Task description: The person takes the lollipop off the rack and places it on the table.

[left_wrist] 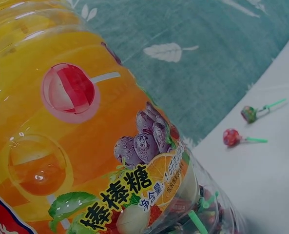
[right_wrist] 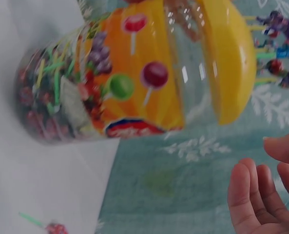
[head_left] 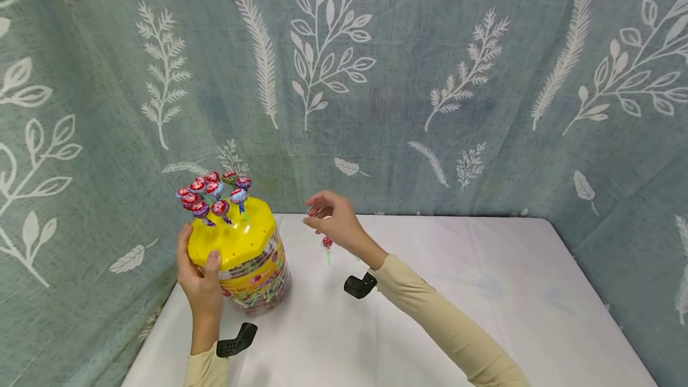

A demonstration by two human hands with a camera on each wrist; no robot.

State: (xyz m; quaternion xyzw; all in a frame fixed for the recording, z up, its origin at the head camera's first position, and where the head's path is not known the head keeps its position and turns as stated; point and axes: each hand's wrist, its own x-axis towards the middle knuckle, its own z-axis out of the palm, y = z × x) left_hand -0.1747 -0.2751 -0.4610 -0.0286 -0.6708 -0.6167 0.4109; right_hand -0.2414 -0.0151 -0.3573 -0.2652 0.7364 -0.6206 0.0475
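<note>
Your right hand (head_left: 340, 223) is nearer the round red-wrapped lollipop (head_left: 327, 242) with its green stick, lying on the white table below those fingers (parted, nothing pinched), stick towards you; your left hand (head_left: 203, 282) grips the yellow-lidded clear plastic jar (head_left: 255, 285).

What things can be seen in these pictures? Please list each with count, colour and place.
jar: one, clear with orange label, on the table
lid: one, yellow, on the jar
standing lollipops: about ten, mixed colours, upright on the lid
lollipops inside: many, mixed colours, in the jar
loose lollipops: two, one red, one green, beside the jar
table: one, white, under the jar
curtain: teal-grey, white leaf prints, behind
wrist cameras: two, black, one per wrist
sleeves: two, beige, on the arms
left hand: one, gripping the lid
right hand: one, above the table
</note>
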